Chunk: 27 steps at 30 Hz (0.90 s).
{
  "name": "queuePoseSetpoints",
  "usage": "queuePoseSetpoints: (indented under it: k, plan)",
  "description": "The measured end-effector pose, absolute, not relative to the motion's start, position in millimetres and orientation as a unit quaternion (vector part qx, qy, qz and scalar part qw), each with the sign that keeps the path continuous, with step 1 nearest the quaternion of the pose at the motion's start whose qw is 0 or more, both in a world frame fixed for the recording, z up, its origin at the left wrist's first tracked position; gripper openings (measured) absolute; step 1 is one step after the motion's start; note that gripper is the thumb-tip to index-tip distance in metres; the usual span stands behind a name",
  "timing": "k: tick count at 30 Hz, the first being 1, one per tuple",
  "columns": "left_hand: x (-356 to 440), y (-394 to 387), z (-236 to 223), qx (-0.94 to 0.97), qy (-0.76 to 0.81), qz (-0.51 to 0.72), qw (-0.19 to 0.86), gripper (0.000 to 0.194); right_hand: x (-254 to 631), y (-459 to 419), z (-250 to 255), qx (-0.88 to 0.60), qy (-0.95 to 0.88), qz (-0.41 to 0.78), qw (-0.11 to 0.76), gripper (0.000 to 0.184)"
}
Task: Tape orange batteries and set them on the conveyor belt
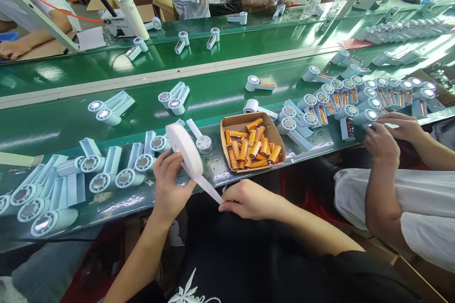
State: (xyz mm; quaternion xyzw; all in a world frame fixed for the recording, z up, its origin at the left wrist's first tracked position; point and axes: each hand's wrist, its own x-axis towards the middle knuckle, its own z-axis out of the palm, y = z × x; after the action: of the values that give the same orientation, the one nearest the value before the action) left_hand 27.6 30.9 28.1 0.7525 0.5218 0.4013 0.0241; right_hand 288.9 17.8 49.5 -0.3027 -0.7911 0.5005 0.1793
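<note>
In my left hand (172, 184) is a thick roll of white tape (185, 150), gripped at its edge and tilted above the bench edge. A strip of the tape runs down from the roll to my right hand (249, 199), whose thumb and fingers pinch its end. Just beyond my hands stands a brown cardboard box (280, 144) of orange cylindrical battery cells (251, 144) with leads. A pale blue housing with a round head (204, 144) lies between the roll and the box. More such housings (101, 181) lie left of my left hand.
Many pale blue housings (346, 111), some with orange cells inside, crowd the bench to the right. A co-worker's hands (384, 144) work there, close on my right. A green conveyor (213, 73) runs behind, with several housings on it. Other people sit across, near a white bottle (132, 14).
</note>
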Motion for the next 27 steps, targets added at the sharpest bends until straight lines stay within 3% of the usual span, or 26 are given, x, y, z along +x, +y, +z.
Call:
queuePoseSetpoints:
  k: [2, 7, 12, 18, 21, 27]
  plan:
    - [25, 33, 24, 0.722, 0.548, 0.419, 0.061, 0.054, 296, 36, 49, -0.314, -0.822, 0.453, 0.142, 0.027]
    - [30, 36, 13, 0.748, 0.524, 0.405, 0.043, 0.051, 311, 121, 46, -0.552, -0.773, 0.254, 0.18, 0.022]
    - [37, 37, 7, 0.801, 0.485, 0.35, -0.016, 0.053, 315, 163, 34, -0.587, -0.755, 0.25, 0.151, 0.03]
    - [30, 29, 12, 0.829, 0.475, 0.294, -0.044, 0.054, 322, 126, 48, -0.461, -0.598, 0.466, 0.461, 0.034]
    - [27, 25, 18, 0.846, 0.46, 0.266, -0.031, 0.056, 319, 98, 63, -0.434, -0.57, 0.454, 0.53, 0.036]
    - [31, 17, 26, 0.87, 0.429, 0.243, -0.002, 0.06, 310, 64, 70, -0.393, -0.591, 0.375, 0.596, 0.018]
